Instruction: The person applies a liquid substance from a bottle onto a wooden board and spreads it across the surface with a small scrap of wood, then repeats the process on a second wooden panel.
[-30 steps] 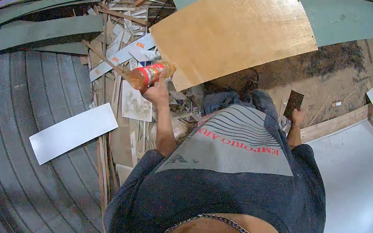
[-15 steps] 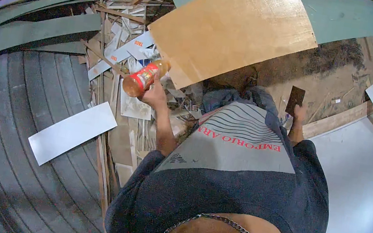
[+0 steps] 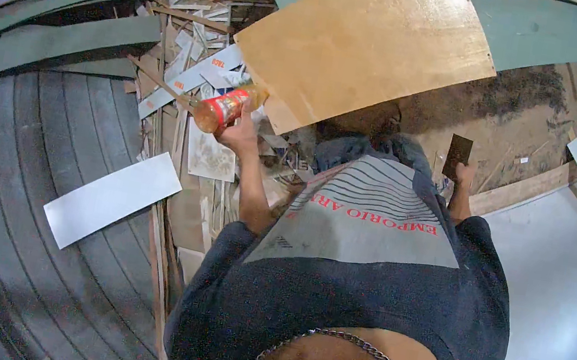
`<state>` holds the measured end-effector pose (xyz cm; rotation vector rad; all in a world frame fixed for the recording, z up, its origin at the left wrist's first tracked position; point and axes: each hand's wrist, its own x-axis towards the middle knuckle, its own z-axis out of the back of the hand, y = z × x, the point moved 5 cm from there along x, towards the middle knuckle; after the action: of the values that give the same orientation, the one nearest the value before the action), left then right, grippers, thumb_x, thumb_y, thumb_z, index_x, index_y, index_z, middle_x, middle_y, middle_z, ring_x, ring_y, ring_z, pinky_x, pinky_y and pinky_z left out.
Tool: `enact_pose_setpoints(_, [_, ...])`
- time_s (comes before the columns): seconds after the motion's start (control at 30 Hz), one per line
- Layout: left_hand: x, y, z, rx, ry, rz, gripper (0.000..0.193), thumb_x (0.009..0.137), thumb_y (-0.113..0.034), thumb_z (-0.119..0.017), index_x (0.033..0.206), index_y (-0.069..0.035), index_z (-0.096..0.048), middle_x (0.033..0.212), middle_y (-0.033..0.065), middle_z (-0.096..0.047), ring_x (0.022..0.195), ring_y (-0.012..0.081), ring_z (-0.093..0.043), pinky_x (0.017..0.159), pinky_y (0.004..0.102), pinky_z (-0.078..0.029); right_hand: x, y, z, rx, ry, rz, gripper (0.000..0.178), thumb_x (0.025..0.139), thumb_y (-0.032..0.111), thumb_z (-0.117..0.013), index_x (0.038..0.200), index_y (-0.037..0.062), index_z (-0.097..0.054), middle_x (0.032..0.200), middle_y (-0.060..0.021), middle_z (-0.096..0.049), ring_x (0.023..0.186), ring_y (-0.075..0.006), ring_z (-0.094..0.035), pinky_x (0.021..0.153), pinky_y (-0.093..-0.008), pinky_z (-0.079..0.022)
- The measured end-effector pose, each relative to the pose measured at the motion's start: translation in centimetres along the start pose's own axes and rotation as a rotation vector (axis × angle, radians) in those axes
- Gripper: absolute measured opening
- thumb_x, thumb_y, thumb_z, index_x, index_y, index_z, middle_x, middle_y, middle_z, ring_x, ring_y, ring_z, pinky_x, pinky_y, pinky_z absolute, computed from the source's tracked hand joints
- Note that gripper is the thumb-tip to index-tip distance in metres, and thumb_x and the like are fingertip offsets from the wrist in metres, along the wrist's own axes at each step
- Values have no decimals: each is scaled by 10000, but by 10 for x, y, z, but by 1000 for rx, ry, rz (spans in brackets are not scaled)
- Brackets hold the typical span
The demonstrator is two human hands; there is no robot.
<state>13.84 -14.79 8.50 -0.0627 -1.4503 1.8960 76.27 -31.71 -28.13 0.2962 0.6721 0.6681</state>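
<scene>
My left hand [image 3: 240,134] is closed round a clear plastic bottle [image 3: 222,109] with a red label and amber-brown contents. The bottle lies nearly level, its neck end over the near left corner of a tan board [image 3: 367,52]. Glossy wet-looking patches show on the board's far right part. In my right hand [image 3: 464,173] is a thin, dark brown rectangular plate [image 3: 456,156], gripped at its lower right edge. It is held apart from the board, to the right of my knees.
Green-grey panels [image 3: 557,34] lie beneath and beyond the board. Offcuts and wood strips [image 3: 205,17] are heaped at the far left. A white strip [image 3: 112,200] rests on dark ribbed sheeting [image 3: 17,157]. A large white sheet [image 3: 546,284] lies at my right.
The bottle has tipped closer to level, its base rising slightly and its contents shifting toward the neck. My right hand and the dark plate are almost where they were.
</scene>
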Motion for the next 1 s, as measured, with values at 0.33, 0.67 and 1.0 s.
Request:
enact_pose_setpoints(0.33, [25, -20, -19, 29, 137, -137, 758, 666, -106, -894, 1279, 51, -477, 1210, 155, -610, 1073, 237, -606, 945, 368, -507, -23, 37, 11, 250, 29, 76, 397, 742, 245, -613, 979, -68, -668, 816, -204, -683, 818, -377, -676, 733, -451, -510])
enact_pose_setpoints(0.67, [31, -24, -4, -152, 202, -120, 833, 727, 81, -784, 1398, 22, -293, 1463, 180, -422, 1309, 255, -449, 1107, 425, -372, -27, 15, 12, 198, -92, 150, 361, 734, 264, -612, 936, -27, -683, 826, -259, -676, 811, -421, -667, 730, -484, -506])
enact_pose_setpoints(1.0, [22, -44, 5, -130, 76, -157, 711, 661, -170, -904, 1207, 61, -511, 1137, 172, -629, 932, 232, -644, 841, 341, -544, -13, 9, 7, 111, -10, 7, 359, 739, 229, -571, 935, -55, -672, 831, -296, -664, 846, -435, -672, 728, -478, -517])
